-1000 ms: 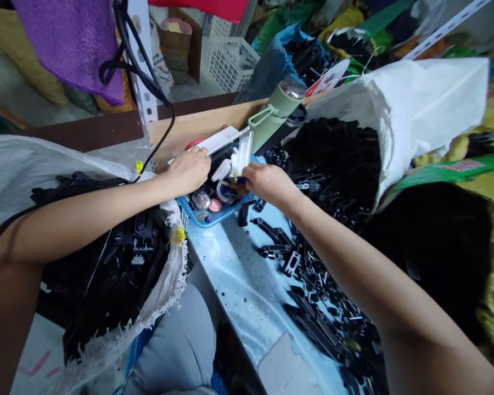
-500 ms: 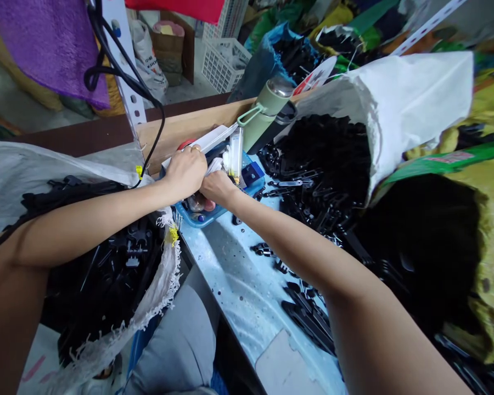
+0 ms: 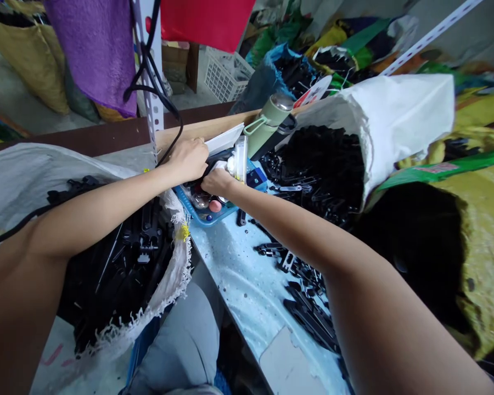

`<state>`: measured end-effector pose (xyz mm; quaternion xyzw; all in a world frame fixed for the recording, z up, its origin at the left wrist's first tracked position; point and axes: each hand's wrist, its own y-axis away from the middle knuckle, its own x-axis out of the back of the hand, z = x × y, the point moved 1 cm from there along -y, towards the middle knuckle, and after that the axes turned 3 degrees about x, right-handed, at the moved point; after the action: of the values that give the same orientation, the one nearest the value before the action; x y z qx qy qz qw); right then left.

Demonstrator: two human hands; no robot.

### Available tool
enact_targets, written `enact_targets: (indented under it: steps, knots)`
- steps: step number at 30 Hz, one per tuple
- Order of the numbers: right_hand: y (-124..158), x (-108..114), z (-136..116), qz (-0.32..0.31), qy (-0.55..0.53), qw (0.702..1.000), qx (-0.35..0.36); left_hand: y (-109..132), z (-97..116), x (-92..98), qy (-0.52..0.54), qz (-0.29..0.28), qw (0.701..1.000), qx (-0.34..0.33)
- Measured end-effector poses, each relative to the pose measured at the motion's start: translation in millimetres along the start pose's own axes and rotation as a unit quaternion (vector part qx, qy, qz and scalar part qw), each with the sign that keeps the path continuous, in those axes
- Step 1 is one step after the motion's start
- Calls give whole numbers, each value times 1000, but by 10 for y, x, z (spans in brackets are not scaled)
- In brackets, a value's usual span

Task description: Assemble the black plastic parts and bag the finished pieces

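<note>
A small blue plastic basket (image 3: 208, 218) of odds and ends stands on the blue work surface, and both hands are at it. My left hand (image 3: 189, 159) is closed over the near end of a white flat box (image 3: 225, 139), at the basket's back edge; its fingertips are partly hidden. My right hand (image 3: 217, 182) reaches down into the basket, its fingers curled among the contents and what they hold hidden. Close to it lie a pink round thing (image 3: 214, 206), a clear plastic container (image 3: 241, 156) and a dark blue small box (image 3: 255, 178).
A green flask (image 3: 269, 123) stands behind the basket. Black parts spill from a white sack (image 3: 407, 115) at right, beside a yellow sack (image 3: 486, 230). Another open sack (image 3: 177, 258) of black parts is at left. A black cable (image 3: 164, 99) hangs by a perforated post (image 3: 154, 109).
The view has shifted, so most things sit a little further right or lower. My hands have moved slightly apart, showing more of the basket and the pink round thing.
</note>
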<state>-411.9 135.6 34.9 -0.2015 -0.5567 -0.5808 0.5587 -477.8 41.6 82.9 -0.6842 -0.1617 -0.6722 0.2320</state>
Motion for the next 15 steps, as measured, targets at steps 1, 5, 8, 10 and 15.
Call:
enact_targets:
  steps: [1,5,8,10,15]
  knots:
    - [0,-5,-28,4,6,1000,6,-2,-2,6,3,0,1000,-2]
    - [-13,-46,-83,19,-12,999,32,21,-2,34,0,-2,1000,-5]
    - [105,-11,17,36,-46,998,37,67,11,44,-5,4,1000,1]
    - [312,114,145,99,-87,991,2,103,32,37,0,9,1000,-1]
    - [1028,911,201,368,-343,864,-34,233,144,30,37,26,999,6]
